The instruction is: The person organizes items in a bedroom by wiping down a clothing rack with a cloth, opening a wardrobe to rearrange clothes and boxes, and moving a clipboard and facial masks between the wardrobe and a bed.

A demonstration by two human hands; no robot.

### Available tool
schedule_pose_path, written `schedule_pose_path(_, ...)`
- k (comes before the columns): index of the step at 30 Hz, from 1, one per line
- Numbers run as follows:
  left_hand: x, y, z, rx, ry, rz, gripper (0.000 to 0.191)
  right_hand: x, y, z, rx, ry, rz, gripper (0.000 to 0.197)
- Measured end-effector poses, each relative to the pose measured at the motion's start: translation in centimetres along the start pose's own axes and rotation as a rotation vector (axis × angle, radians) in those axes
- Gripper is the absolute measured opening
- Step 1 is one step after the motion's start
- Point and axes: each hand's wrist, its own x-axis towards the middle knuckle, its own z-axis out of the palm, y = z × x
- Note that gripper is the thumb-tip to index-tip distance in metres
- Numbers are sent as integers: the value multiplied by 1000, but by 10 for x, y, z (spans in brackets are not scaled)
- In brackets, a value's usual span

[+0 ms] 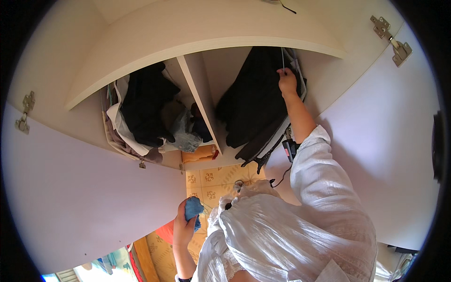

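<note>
My left hand (184, 225) is closed around a crumpled blue cloth (193, 208) in front of the wardrobe. Up in the right compartment, my right hand (288, 84) grips a thin, light-coloured piece of a hanger (283, 58) beside a hanging black garment (255, 95). Below and behind it hang a dark garment and a grey one (273, 139). In the left compartment there are another black garment (146, 105), white and mauve clothes (121, 130) and a clear plastic bag (186, 135).
An upright divider (199, 102) parts the compartments, under a curved-looking shelf edge (211, 44). Doors stand swung out at left (95, 197) and right (387, 141), with metal hinges (396, 47). An orange item (199, 154) lies low in the wardrobe. Patterned floor tiles (209, 179) show below.
</note>
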Motion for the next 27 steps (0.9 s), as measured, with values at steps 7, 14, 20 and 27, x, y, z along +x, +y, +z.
schedule_pose_path(7, -1, -1, 1, -69, -19, -125, 56, -11, -10, -2, -74, 62, -80, 27)
schedule_pose_path(14, 6, 12, -7, -80, -31, -194, 55, -95, -41, 3, -332, 344, -565, 51)
schedule_pose_path(20, 17, 22, 2, -150, -55, -209, 56, -210, -67, 5, 169, -795, -245, 17)
schedule_pose_path(27, 44, 31, 13, -66, -63, 48, 66, -329, -94, 14, 270, -1716, -233, 40)
